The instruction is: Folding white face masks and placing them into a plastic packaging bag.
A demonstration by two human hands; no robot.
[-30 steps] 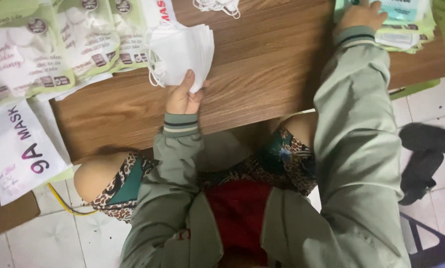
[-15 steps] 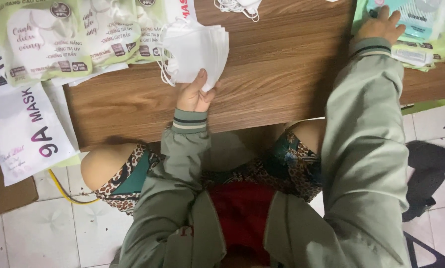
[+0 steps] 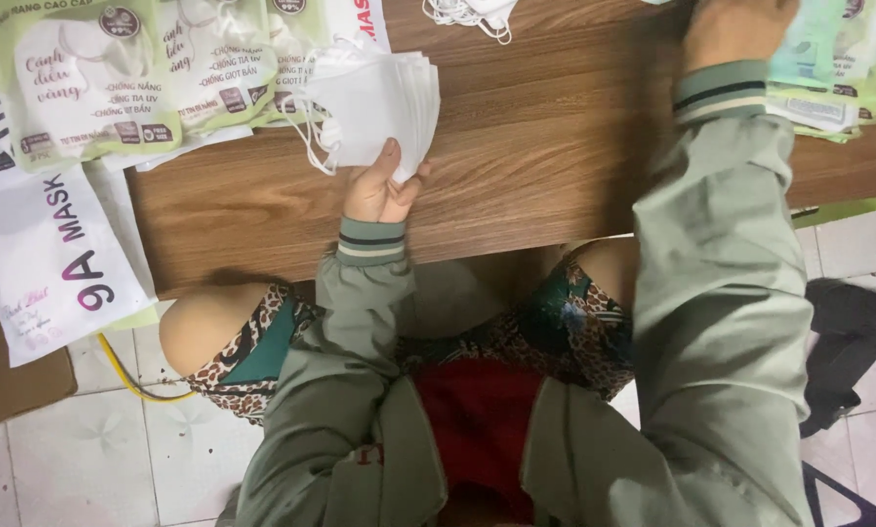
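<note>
- Two green sleeves reached up from our lap toward the low wooden table [image 3: 555, 166], with white floor tiles [image 3: 96, 459] beneath us.
- Our left hand [image 3: 379, 190] was closed around the lower edge of a stack of white face masks [image 3: 374, 107], thumb pressed on its front, holding it just above the tabletop.
- Green-printed mask packets [image 3: 116, 73] lay overlapping just left of that stack.
- Our right hand [image 3: 735, 29] rested at the far right corner on a pile of pale green packets [image 3: 833, 68]; we could not tell its grip, fingers being cut off.
- Loose white masks [image 3: 472, 15] lay at the far edge.
</note>
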